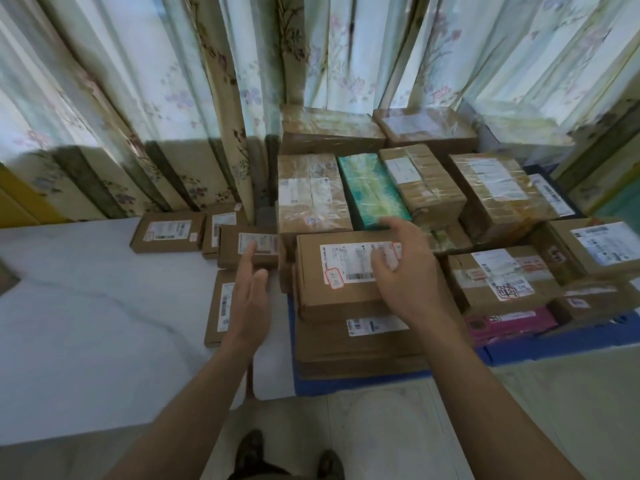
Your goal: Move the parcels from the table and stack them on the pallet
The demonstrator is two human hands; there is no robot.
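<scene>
Head view, hands (249,299) over parcels (346,271)

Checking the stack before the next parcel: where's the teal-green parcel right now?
In the head view, the teal-green parcel sits right of centre on the pallet stack, between two taped brown boxes, just beyond the right hand.
</scene>
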